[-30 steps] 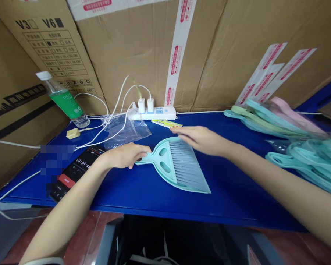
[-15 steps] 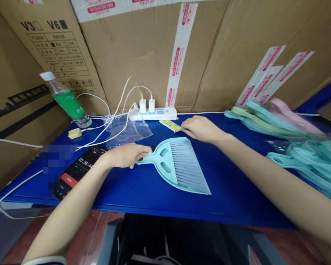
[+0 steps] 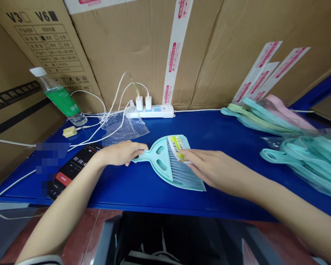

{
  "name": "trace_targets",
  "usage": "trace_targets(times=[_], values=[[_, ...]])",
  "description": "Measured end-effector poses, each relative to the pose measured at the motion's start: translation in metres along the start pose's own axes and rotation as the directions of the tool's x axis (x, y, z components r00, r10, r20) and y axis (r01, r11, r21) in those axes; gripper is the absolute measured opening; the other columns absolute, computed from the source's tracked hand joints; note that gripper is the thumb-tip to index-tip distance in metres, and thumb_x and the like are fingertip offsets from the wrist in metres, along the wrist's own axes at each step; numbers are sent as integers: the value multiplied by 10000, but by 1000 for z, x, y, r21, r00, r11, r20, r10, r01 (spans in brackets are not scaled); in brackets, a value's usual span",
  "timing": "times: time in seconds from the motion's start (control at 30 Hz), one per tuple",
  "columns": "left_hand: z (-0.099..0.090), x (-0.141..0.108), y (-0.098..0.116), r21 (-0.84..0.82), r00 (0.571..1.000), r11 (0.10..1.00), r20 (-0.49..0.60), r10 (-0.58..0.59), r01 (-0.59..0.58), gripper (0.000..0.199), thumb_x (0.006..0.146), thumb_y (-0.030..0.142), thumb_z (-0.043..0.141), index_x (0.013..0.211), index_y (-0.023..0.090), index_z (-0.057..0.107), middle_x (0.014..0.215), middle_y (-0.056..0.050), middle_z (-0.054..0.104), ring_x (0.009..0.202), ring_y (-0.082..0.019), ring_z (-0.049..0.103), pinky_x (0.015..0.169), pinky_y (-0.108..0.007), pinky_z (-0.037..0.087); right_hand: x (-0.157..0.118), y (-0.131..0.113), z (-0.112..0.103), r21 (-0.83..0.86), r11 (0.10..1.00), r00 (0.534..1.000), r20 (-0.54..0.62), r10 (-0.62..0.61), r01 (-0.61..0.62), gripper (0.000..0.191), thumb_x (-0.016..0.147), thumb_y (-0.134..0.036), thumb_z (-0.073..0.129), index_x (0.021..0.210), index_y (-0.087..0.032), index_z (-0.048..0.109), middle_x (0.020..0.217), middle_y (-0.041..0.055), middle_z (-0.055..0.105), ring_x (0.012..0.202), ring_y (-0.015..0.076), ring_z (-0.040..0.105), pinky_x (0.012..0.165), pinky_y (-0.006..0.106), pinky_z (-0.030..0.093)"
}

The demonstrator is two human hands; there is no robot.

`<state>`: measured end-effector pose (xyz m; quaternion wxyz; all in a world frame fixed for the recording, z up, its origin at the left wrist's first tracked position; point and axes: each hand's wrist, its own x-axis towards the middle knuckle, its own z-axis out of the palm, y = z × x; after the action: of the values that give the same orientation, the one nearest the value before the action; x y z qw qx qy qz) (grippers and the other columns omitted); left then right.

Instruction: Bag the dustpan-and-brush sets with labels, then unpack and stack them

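Note:
My left hand (image 3: 124, 152) is closed around the handle of a mint-green dustpan (image 3: 162, 170) with a small brush nested in it. The brush's grey bristles (image 3: 182, 171) point right across the pan. In my right hand (image 3: 206, 165) is a yellow, green and white printed label card (image 3: 175, 144), pinched by its lower end. That card is over the upper part of the bristles; whether it touches them I cannot tell. The right fingers partly cover the card and the bristles.
A power strip (image 3: 154, 111) with white chargers stands at the back beside a clear plastic bag (image 3: 124, 130). At left are a water bottle (image 3: 62, 101), a phone (image 3: 71, 171) and cables. More dustpans (image 3: 300, 162) are piled at right, before cardboard walls (image 3: 143, 44).
My right hand has brought the label card from the table near the power strip down and over the brush bristles. My left hand still grips the dustpan handle. The view has shifted slightly.

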<state>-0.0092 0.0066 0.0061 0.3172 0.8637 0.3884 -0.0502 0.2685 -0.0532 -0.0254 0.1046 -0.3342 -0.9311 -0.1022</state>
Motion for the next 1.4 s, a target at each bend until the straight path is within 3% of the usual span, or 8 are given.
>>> trace_targets(times=[0.3, 0.47, 0.57, 0.87, 1.1, 1.2, 1.3, 1.4], values=[[0, 0, 1, 1, 1000, 1000, -15, 23, -23, 258, 953, 344, 291, 772, 212, 420, 579, 65, 370, 467, -105, 420, 527, -224, 326, -9, -4, 0, 199, 980, 1000, -11, -10, 12, 415, 1023, -390, 346, 1140, -115, 634, 1221, 175, 670, 1127, 299, 635, 915, 467, 553], [-1, 0, 2, 5, 1000, 1000, -18, 12, -12, 252, 953, 327, 287, 773, 213, 421, 558, 66, 363, 473, -110, 397, 524, -224, 320, -2, 11, 14, 307, 949, 996, 78, 47, -69, 734, 977, -534, 416, 1541, -103, 229, 1563, 183, 285, 1461, 312, 164, 1145, 590, 261], [0, 0, 1, 10, 1000, 1000, -20, 4, -3, 244, 950, 321, 296, 775, 213, 426, 569, 63, 368, 479, -112, 406, 519, -224, 318, 1, 11, 24, 359, 927, 979, 199, 38, -109, 828, 964, -606, 383, 1574, -142, 71, 1599, 160, 138, 1467, 297, 68, 1163, 608, 140], [3, 0, -1, 127, 997, 992, -77, 21, -11, 267, 957, 339, 303, 754, 215, 425, 620, 43, 435, 559, -131, 411, 567, -243, 325, 0, 1, 29, 387, 894, 951, 288, 115, -226, 830, 965, -648, 302, 1571, -123, 91, 1602, 158, 76, 1462, 314, 17, 1150, 609, 131], [8, 4, 3, 177, 985, 984, -166, 41, -11, 266, 951, 321, 319, 766, 204, 470, 828, -36, 581, 820, -194, 542, 790, -307, 404, -2, -2, 34, 357, 903, 965, 193, 180, -240, 828, 949, -609, 415, 1577, -168, 106, 1594, 161, 160, 1443, 362, 31, 1124, 630, 218], [13, 11, 5, 151, 979, 989, -201, 27, 4, 330, 976, 395, 292, 749, 209, 443, 748, -13, 558, 729, -179, 542, 714, -292, 401, -7, 0, 38, 357, 900, 967, 144, 212, -251, 796, 965, -568, 412, 1581, -212, 55, 1609, 139, 114, 1443, 351, -7, 1110, 614, 261], [18, 19, 4, 123, 974, 992, -226, 3, 25, 385, 978, 455, 288, 705, 213, 412, 635, 18, 488, 608, -159, 500, 613, -277, 352, -11, 5, 41, 456, 818, 934, 102, 343, -351, 702, 1004, -525, 310, 1580, -253, 15, 1621, 131, 75, 1447, 328, 26, 1108, 588, 274], [22, 24, 1, 99, 969, 995, -249, -3, 28, 402, 965, 470, 313, 672, 209, 399, 615, 25, 471, 586, -147, 483, 600, -272, 332, -11, 13, 43, 647, 631, 867, 96, 489, -428, 712, 1001, -558, 276, 1579, -251, -3, 1620, 156, 108, 1445, 321, 160, 1117, 574, 261]])
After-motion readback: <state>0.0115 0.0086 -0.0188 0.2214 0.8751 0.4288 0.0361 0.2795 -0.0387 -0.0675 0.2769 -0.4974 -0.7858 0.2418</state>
